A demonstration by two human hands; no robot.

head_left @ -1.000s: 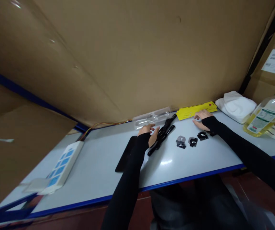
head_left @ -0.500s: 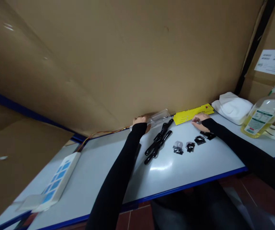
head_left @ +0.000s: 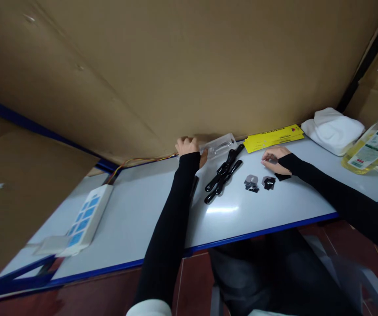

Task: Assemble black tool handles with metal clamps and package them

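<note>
My left hand (head_left: 189,147) is closed around the near end of a clear plastic blister pack (head_left: 220,147) by the back edge of the table. My right hand (head_left: 275,159) hovers low over the tabletop with its fingers curled in; what they hold, if anything, cannot be made out. Just below it lies a small black piece (head_left: 282,177), partly covered by the hand. Nearby are a small dark piece with a clear film (head_left: 268,183) and a similar one (head_left: 251,183). Between my hands, several glossy black handle-shaped items (head_left: 223,173) lie crossed.
Yellow printed cards (head_left: 272,138) lie along the back edge. On the right are a white cloth bundle (head_left: 332,131) and a bottle of yellow liquid (head_left: 373,147). A power strip (head_left: 88,219) rests at the left. A cardboard wall (head_left: 175,79) rises behind the table.
My right hand has moved away from the yellow cards, toward the small dark pieces, and now covers part of them. My left hand stays on the blister pack. The whole view has shifted slightly.
</note>
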